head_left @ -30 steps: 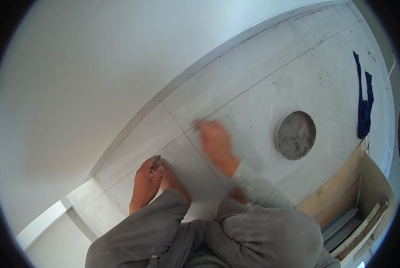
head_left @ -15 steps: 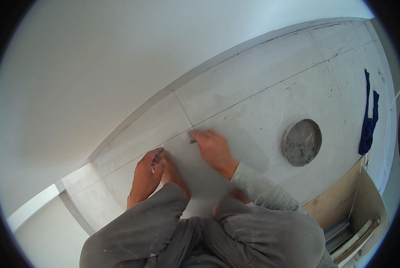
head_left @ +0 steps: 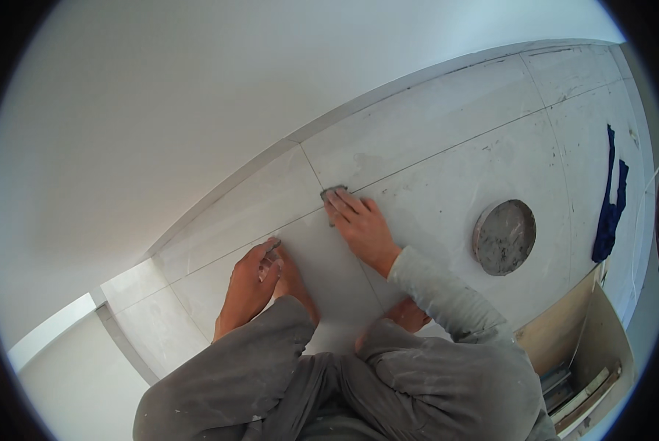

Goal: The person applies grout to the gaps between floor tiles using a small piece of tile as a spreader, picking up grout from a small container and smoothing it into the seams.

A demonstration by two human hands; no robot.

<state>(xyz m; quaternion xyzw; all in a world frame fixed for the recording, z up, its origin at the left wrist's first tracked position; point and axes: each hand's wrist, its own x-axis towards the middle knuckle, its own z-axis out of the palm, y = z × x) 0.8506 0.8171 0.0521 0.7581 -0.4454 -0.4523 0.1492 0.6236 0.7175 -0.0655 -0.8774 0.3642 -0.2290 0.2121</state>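
Note:
My right hand (head_left: pixel 363 226) lies with its fingers pressed together on a small dark grey pad (head_left: pixel 333 192), flat on the pale tiled floor (head_left: pixel 447 198) where two joints cross. The pad's exact kind is unclear, since my fingers cover most of it. My left hand (head_left: pixel 250 285) is curled in front of my left knee, beside my bare left foot (head_left: pixel 294 283). A dark grey patch shows at its fingertips; whether that is a held piece or smeared paste I cannot make out. Grey paste (head_left: pixel 504 239) fills a round tub (head_left: pixel 478 246) to the right of my right hand.
A white wall (head_left: pixel 197 132) with a pale skirting strip (head_left: pixel 344 110) runs along the far left side. At the right lie a dark blue cloth (head_left: pixel 607 220) and an open box (head_left: pixel 565 323) holding long strips. Dark specks dot the tiles.
My right hand has moved forward and flattened onto the pad at the joint crossing. My left hand stays by my foot. The view has shifted slightly.

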